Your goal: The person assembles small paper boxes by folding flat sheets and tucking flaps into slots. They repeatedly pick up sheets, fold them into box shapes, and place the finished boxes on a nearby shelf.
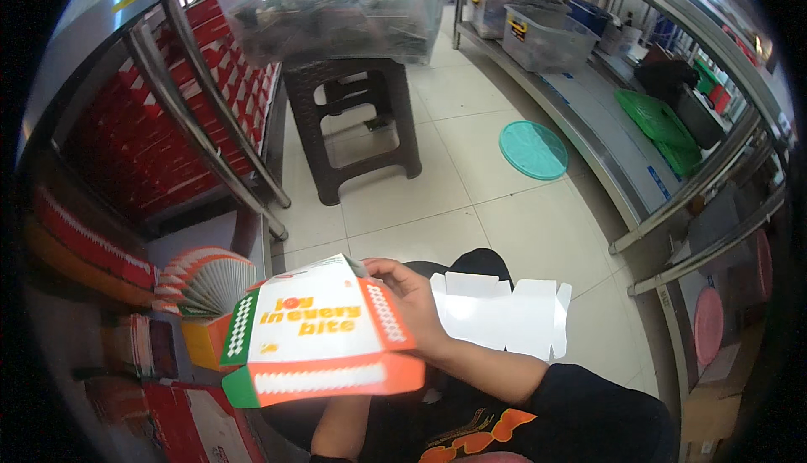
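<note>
A partly folded cardboard food box in white, orange and green is held up in front of my body, with yellow-orange lettering on its white panel. My right hand is closed on its far right edge, by a raised flap; some fingertips are out of sight. My left forearm reaches up under the box, which hides the left hand and its fingers. To the right of my right forearm, a flat carton blank lies white side up near my knee. A fanned stack of cartons stands left of the held box.
Ahead, a dark plastic stool stands under a clear bin of wrapped goods. A teal round lid lies on the tiled floor. Red-and-white cartons fill the left rack. Metal shelving with bins runs along the right.
</note>
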The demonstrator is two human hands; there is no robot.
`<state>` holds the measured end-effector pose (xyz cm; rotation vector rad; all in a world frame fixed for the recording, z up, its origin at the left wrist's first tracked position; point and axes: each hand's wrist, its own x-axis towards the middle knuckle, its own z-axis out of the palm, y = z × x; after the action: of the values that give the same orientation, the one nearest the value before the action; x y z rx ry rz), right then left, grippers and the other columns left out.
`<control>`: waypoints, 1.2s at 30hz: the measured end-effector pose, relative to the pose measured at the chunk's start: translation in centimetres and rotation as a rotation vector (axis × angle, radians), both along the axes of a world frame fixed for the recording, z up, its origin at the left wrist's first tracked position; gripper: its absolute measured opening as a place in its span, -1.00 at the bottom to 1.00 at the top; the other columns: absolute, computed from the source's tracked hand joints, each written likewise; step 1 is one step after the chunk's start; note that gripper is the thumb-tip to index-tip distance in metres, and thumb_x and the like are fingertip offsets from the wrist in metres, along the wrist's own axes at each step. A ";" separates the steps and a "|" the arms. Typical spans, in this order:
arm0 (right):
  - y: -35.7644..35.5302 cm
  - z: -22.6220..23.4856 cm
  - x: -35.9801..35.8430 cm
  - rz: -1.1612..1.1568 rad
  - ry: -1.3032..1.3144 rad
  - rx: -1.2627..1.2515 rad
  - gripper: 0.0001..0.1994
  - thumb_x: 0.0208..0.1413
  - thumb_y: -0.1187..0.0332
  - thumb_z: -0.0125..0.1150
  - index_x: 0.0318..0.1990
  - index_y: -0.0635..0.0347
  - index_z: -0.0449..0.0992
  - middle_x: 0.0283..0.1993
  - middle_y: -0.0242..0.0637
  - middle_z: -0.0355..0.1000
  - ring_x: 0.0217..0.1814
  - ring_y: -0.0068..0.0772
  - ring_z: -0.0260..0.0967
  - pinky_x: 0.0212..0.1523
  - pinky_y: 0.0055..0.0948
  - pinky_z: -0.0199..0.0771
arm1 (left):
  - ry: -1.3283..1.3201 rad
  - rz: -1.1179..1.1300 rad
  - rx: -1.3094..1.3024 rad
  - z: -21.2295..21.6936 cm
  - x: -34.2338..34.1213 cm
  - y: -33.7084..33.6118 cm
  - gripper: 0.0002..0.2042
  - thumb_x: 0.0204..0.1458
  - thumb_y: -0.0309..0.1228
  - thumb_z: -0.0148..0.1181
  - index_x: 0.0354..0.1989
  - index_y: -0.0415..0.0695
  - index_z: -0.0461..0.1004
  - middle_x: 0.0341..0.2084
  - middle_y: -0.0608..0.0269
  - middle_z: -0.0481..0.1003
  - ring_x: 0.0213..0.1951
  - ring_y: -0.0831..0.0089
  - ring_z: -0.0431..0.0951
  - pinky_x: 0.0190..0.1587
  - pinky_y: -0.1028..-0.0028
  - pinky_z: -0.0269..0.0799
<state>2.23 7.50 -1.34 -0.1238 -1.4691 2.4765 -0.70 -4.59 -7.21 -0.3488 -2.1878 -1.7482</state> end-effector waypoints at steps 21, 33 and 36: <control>1.7 -0.4 0.3 -0.248 0.146 0.574 -0.88 0.18 0.49 0.15 -0.19 0.37 0.50 -0.03 -0.19 0.39 0.02 -0.38 0.37 0.07 -0.47 0.32 | -0.180 -0.384 0.585 1.4 -2.6 -0.2 -0.60 0.16 -0.37 0.21 0.14 -0.20 0.32 -0.01 0.22 0.40 0.02 0.45 0.43 0.09 0.41 0.39; 1.6 -0.8 -0.1 -0.253 0.114 0.649 -0.87 0.16 0.49 0.17 -0.20 0.39 0.49 -0.12 -0.18 0.41 -0.02 -0.36 0.38 0.01 -0.45 0.34 | -0.344 -0.308 0.685 2.5 -2.2 -0.7 -0.53 0.01 -0.48 0.38 0.10 -0.22 0.36 -0.07 0.26 0.42 -0.01 0.46 0.43 0.07 0.41 0.38; 1.3 -0.6 0.1 -0.329 0.190 0.877 -0.87 0.12 0.50 0.19 -0.21 0.39 0.49 -0.16 -0.14 0.42 -0.06 -0.29 0.39 -0.04 -0.42 0.36 | -0.303 -0.258 0.522 3.5 -1.9 -0.2 -0.52 0.00 -0.47 0.39 0.10 -0.22 0.36 -0.06 0.26 0.43 -0.02 0.45 0.44 0.06 0.41 0.39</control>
<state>2.36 8.80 -1.95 0.0387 -2.0815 1.3887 -2.58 -4.76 -3.73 -0.2547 -1.8202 -2.5711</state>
